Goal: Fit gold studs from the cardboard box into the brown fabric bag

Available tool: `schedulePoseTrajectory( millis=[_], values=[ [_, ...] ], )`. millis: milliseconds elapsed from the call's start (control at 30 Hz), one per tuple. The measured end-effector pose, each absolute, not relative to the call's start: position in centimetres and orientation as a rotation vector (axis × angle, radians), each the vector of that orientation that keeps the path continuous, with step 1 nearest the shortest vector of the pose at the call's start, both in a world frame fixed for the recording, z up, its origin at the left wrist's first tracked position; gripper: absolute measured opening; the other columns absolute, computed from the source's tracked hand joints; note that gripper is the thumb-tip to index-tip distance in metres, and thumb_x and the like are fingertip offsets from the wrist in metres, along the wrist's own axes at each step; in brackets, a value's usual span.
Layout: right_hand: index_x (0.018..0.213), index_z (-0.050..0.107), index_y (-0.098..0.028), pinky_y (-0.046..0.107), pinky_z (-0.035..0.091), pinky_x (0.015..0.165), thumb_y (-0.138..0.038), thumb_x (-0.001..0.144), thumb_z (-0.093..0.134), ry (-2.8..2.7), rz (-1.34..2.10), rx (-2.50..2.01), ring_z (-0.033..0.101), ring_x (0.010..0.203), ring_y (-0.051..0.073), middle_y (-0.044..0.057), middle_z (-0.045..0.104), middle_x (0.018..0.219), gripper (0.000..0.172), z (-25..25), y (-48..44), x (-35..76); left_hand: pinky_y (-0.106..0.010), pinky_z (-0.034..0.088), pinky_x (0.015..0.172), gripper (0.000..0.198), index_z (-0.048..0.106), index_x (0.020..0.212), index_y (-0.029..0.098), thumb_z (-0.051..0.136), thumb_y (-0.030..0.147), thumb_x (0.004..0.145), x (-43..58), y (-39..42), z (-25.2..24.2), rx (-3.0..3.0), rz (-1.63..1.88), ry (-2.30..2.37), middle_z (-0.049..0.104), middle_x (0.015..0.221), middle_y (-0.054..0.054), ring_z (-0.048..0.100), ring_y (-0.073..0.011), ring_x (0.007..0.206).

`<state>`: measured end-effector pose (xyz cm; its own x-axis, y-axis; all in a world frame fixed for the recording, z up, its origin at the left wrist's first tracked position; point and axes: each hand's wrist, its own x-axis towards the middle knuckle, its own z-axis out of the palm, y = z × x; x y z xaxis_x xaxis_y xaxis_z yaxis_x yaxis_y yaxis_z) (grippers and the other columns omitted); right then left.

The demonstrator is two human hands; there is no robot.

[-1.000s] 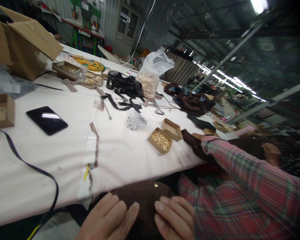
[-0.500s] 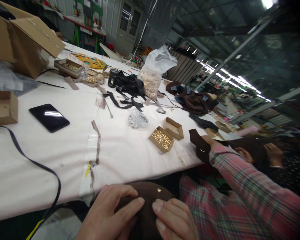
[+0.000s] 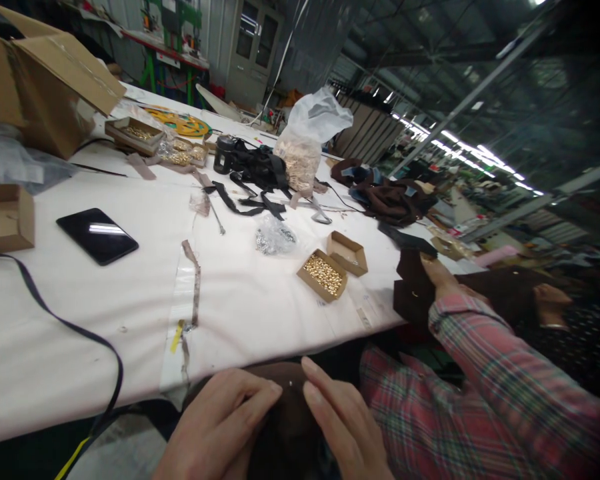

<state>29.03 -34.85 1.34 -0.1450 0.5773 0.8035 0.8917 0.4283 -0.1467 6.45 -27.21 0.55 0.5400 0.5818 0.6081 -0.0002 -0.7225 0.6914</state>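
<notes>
A dark brown piece of fabric (image 3: pixel 287 427) hangs at the front edge of the table, low in the view. My left hand (image 3: pixel 220 420) is closed on its left side, thumb and forefinger pressed together. My right hand (image 3: pixel 345 420) grips the right side, its fingers long and close together; the thumb is hidden. Between the two hands a small shiny stud (image 3: pixel 291 383) shows on the fabric. The lower part of the cloth is in shadow.
On the white table (image 3: pixel 240 287) are a carton of gold studs (image 3: pixel 323 275), a second small carton (image 3: pixel 347 253), a bag of silvery parts (image 3: pixel 275 237) and a black tablet (image 3: pixel 97 235). At right, a co-worker's plaid sleeve (image 3: pixel 500 360) reaches in, that hand on brown cloth (image 3: pixel 413 287).
My right fingers have moved up to the fabric's top edge. The stud has shifted left, between my hands. The co-worker's hand and cloth have moved slightly right and up.
</notes>
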Motion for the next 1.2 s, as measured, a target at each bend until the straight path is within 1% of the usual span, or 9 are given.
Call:
schedulePoseTrajectory(
  millis=[133,267,400,533,667,767,900,1000,1200],
  values=[
    [0.136,0.076,-0.019,0.032,0.065,0.078,-0.01,0.112,0.055,-1.818,-0.14,-1.428,0.079,0.098,0.02,0.009,0.084,0.117,0.032,2.9,-34.3,29.3,-0.026,0.068,0.092,0.045,0.063,0.151,0.022,0.056,0.005,0.11,7.0,-26.9,1.0,2.063,1.082,0.537,0.075,0.119,-0.012,0.076,-0.0193,0.106],
    [0.112,0.08,-0.024,0.033,0.061,0.076,-0.018,0.105,0.066,-1.62,0.227,-1.621,0.075,0.094,0.022,0.003,0.08,0.102,0.017,2.3,-33.1,31.5,-0.032,0.068,0.099,0.033,0.066,0.146,0.026,0.056,0.026,0.115,9.1,-25.8,0.2,1.91,0.853,0.605,0.075,0.122,-0.011,0.077,-0.0232,0.114],
    [0.099,0.079,-0.024,0.038,0.054,0.084,-0.017,0.104,0.066,-1.533,0.129,-1.62,0.074,0.092,0.023,0.002,0.08,0.096,0.015,-1.7,-30.4,33.9,-0.042,0.066,0.099,0.033,0.07,0.136,0.025,0.044,0.033,0.116,10.9,-23.6,-1.5,1.985,0.597,0.718,0.076,0.117,-0.012,0.077,-0.028,0.108],
    [0.108,0.078,-0.023,0.043,0.05,0.095,-0.019,0.113,0.059,-1.62,-0.059,-1.476,0.075,0.099,0.023,0.003,0.083,0.103,0.02,-4.6,-28.7,35.1,-0.04,0.063,0.095,0.036,0.076,0.13,0.021,0.048,0.038,0.115,12.7,-18.3,-0.1,2.079,0.356,0.826,0.082,0.117,-0.012,0.079,-0.0304,0.108],
    [0.106,0.076,-0.023,0.041,0.05,0.089,-0.018,0.112,0.061,-1.602,-0.039,-1.435,0.073,0.094,0.022,0.001,0.08,0.096,0.017,-4.8,-28.2,35.5,-0.031,0.06,0.085,0.033,0.078,0.128,0.016,0.052,0.031,0.114,18.8,-11.0,3.7,2.278,0.416,0.759,0.085,0.104,-0.009,0.08,-0.0232,0.091],
    [0.101,0.074,-0.024,0.041,0.047,0.085,-0.019,0.111,0.062,-1.569,0.039,-1.444,0.069,0.089,0.022,0.0,0.076,0.09,0.016,-4.8,-28.0,35.7,-0.033,0.057,0.099,0.021,0.082,0.113,0.019,0.062,0.02,0.107,26.2,-6.9,5.3,2.478,0.372,0.671,0.084,0.114,-0.009,0.078,-0.0246,0.11],
    [0.101,0.073,-0.025,0.041,0.046,0.087,-0.02,0.114,0.059,-1.513,0.063,-1.418,0.069,0.09,0.023,0.0,0.075,0.09,0.019,-5.7,-27.7,36.2,-0.043,0.062,0.098,0.005,0.08,0.101,0.017,0.077,0.021,0.1,35.5,-4.3,4.4,2.688,0.111,0.657,0.081,0.106,-0.009,0.077,-0.0268,0.104],
    [0.107,0.073,-0.025,0.041,0.047,0.089,-0.017,0.114,0.057,-1.547,0.025,-1.414,0.071,0.093,0.023,0.0,0.078,0.095,0.019,-6.3,-27.6,36.7,-0.048,0.065,0.1,0.023,0.077,0.105,0.015,0.088,0.034,0.098,39.8,-4.0,2.8,2.778,-0.083,0.671,0.079,0.111,-0.008,0.076,-0.0265,0.106],
    [0.108,0.073,-0.026,0.04,0.052,0.092,-0.01,0.109,0.062,-1.558,0.014,-1.43,0.073,0.093,0.023,0.0,0.079,0.096,0.019,-6.4,-27.6,37.2,-0.047,0.066,0.102,0.021,0.077,0.108,0.014,0.078,0.035,0.108,41.9,-4.3,1.2,2.86,-0.116,0.665,0.079,0.114,-0.009,0.077,-0.0252,0.108]
  ],
)
